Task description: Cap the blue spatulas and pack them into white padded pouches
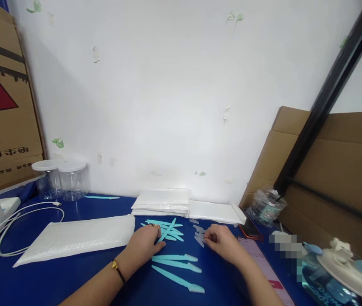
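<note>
The person sits close to the middle of a deep-blue tabletop [219, 289], both bare hands out over it. The left hand [147, 239], with a black cord bracelet [120, 274] at its wrist, is at the near left side of a loose heap of slim turquoise plastic razors [176, 232]. Its thumb and fingers look closed around the lower end of one slanted turquoise razor [170, 226], whose other end points up and right across the heap.

The right hand [221, 241] has its fingers curled in, tips right beside a few small clear plastic caps [199, 239]; from here I can't tell whether it grips one. The caps lie just right of the heap.

Nearer the front edge, three more turquoise razors [177, 264] fan out, pale ends pointing right. Another lone turquoise razor [103, 197] lies along the back edge, beside two clear round jars with white lids [72, 182] at the back left corner.

Behind the heap, white padded envelopes [160, 199] are stacked by the wall, and a big white padded envelope [82, 236] lies left of the left hand. Toward the right edge, a pink-screened phone [260, 259] lies partly behind the right forearm.
</note>
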### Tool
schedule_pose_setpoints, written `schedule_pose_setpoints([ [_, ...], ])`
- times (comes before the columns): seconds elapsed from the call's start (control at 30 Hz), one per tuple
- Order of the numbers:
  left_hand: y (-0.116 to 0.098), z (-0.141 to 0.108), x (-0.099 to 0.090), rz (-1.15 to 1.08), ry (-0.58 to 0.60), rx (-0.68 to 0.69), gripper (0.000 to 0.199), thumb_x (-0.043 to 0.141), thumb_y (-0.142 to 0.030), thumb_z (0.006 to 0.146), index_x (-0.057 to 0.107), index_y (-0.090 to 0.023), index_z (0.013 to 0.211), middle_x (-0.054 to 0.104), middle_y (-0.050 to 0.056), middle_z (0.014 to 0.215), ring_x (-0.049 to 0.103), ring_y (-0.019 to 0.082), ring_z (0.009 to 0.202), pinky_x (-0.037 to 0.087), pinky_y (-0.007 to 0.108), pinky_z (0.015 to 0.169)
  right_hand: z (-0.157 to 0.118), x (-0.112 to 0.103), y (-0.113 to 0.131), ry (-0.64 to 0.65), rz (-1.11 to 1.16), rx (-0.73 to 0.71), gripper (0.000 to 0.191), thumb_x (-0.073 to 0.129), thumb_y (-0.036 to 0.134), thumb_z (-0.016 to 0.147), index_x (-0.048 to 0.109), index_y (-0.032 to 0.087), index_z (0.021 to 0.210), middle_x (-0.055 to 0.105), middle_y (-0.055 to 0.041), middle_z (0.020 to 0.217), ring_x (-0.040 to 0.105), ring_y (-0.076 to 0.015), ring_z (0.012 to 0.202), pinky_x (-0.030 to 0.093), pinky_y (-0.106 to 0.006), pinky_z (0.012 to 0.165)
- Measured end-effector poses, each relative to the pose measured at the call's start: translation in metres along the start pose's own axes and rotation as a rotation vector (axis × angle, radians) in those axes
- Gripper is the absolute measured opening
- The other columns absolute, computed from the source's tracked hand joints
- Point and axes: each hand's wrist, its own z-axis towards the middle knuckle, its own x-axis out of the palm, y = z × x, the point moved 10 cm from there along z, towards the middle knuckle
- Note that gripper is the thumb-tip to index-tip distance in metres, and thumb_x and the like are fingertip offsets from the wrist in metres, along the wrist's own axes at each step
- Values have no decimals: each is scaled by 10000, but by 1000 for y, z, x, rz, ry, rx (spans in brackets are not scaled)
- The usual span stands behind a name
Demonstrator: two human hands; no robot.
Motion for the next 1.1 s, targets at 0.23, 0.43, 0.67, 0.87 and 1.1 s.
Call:
schedule_pose_setpoints([
  [0.23,-15,-4,-9,31,-18,151,189,427,-224,812,589,-209,717,631,24,736,567,170,684,337,250,591,4,24,19,24,-152,-84,153,499,108,724,633,178,701,597,-28,717,554,-145,645,362,-216,577],
  [0.43,-21,-7,-6,-12,30,275,167,469,-230,794,606,-220,699,634,-3,732,557,152,683,330,231,605,0,18,20,49,35,-113,162,490,118,761,635,189,764,617,-18,717,560,-134,617,381,-198,550],
  [0.67,-23,-4,2,20,35,305,159,476,-226,796,610,-217,712,635,-10,745,558,144,686,329,221,609,-1,26,28,108,55,-163,168,522,114,769,668,196,759,626,-6,737,565,-124,614,384,-196,551],
  [0.87,-25,-4,1,77,2,339,158,483,-217,811,609,-224,715,644,-21,752,573,147,697,327,231,618,0,28,35,98,7,-200,198,509,69,761,662,196,755,619,-1,737,566,-124,649,383,-200,584],
  [1.1,-26,-3,3,63,1,348,150,504,-214,807,621,-223,713,651,-26,749,581,142,698,335,223,621,-1,29,43,107,29,-208,185,522,77,756,661,199,754,617,4,735,561,-118,650,388,-200,592],
])
